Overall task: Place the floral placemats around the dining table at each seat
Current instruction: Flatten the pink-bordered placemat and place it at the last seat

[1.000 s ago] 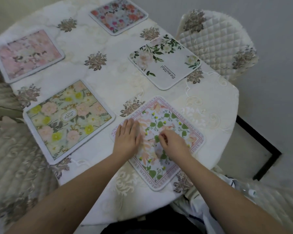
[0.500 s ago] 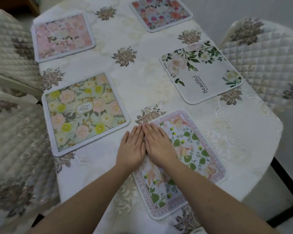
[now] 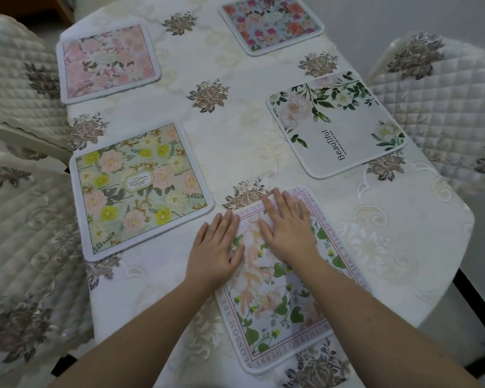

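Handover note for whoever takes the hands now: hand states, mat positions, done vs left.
Left hand: open, flat, across the left edge of the text-bordered mat, partly on the tablecloth.
Right hand: open, flat on that mat's far part.
Mats: text-bordered mat at the near seat, lying skewed; GARDEN mat near left; pink mat far left; Beautiful mat right; red-flowered mat far end.
Done: five mats lie flat on the table.
Left: probably only squaring the near mat, then lifting the hands off.
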The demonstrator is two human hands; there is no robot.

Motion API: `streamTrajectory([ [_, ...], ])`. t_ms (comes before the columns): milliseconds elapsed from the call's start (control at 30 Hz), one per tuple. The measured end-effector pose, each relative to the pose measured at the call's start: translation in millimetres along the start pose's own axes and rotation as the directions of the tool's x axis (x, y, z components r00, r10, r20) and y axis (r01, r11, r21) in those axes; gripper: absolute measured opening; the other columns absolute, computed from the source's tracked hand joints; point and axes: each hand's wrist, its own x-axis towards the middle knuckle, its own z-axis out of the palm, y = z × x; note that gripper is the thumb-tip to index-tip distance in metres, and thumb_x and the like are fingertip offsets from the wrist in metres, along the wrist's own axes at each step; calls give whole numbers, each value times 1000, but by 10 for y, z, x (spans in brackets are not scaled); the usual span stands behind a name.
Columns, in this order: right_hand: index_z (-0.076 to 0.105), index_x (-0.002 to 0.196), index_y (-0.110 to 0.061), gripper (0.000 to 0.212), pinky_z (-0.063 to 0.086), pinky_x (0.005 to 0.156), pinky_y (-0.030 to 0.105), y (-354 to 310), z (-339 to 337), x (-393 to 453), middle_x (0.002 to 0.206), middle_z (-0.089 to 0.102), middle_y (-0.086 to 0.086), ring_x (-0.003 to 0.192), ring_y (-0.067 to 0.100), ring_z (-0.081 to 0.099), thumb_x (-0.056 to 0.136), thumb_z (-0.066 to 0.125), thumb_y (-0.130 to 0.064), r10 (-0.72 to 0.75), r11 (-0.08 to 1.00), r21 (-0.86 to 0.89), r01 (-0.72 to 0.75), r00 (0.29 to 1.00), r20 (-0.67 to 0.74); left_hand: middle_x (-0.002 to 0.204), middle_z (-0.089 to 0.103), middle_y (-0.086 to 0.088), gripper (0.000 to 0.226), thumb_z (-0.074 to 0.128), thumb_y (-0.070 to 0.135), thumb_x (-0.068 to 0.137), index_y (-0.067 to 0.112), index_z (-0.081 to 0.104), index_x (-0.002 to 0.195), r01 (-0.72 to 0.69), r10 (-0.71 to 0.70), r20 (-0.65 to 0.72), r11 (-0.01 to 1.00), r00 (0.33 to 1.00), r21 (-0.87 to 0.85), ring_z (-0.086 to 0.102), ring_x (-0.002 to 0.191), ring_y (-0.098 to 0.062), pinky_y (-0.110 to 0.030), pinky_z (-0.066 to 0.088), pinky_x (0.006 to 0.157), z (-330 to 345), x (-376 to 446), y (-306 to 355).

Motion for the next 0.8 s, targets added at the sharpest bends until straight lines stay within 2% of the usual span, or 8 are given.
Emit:
streamTrajectory([
  [167, 5, 158, -29, 66, 0, 124, 38, 297, -63, 1, 167, 0, -3, 153, 13, -4, 100, 16, -57, 95, 994, 53, -93, 995, -35, 165, -14, 10, 76, 14, 65, 95, 30, -14, 157, 21, -22, 36, 999, 999, 31, -18, 151, -7, -29, -15, 121, -9, -21, -139],
  [300, 6, 159, -24, 68, -1, 124, 36, 389, -71, -8, 167, 1, -3, 152, 11, -3, 100, 16, -55, 131, 989, 77, -127, 990, -52, 164, -16, 9, 79, 12, 68, 93, 27, -14, 156, 46, -47, 48, 999, 998, 27, -21, 150, -7, -26, -18, 119, -58, -63, -244],
  [433, 2, 158, -18, 72, 0, 124, 38, 387, -59, -13, 166, -2, -1, 153, 12, -4, 99, 13, -57, 154, 987, 61, -151, 986, -56, 162, -22, 8, 80, 1, 71, 91, 27, -23, 153, 49, -54, 65, 996, 996, 78, -28, 146, -7, -25, -24, 116, -86, -81, -267],
  [533, 2, 158, -15, 72, 1, 124, 38, 479, -77, -43, 167, -1, 1, 153, 14, -2, 99, 12, -56, 210, 975, 81, -205, 977, -48, 162, -24, 8, 80, -1, 72, 92, 26, -23, 153, 65, -72, 89, 995, 993, 80, -28, 146, -8, -27, -23, 117, -96, -102, -300],
  [633, 5, 158, -14, 67, 0, 124, 35, 599, -122, -79, 167, 3, 2, 153, 13, 0, 103, 21, -48, 172, 981, 94, -168, 985, -31, 161, -26, 7, 81, 4, 70, 94, 22, -19, 155, 100, -109, 104, 992, 989, 81, -28, 146, -9, -30, -20, 118, -109, -117, -311],
  [800, 18, 156, -8, 58, 6, 124, 36, 551, -245, -223, 165, 16, 8, 152, 19, 11, 106, 31, -32, 230, 966, 148, -213, 967, -111, 165, -12, 3, 63, 15, 46, 105, 20, -7, 158, 27, -28, -26, 999, 999, -29, -20, 150, -12, -26, -21, 118, -158, -219, -112],
])
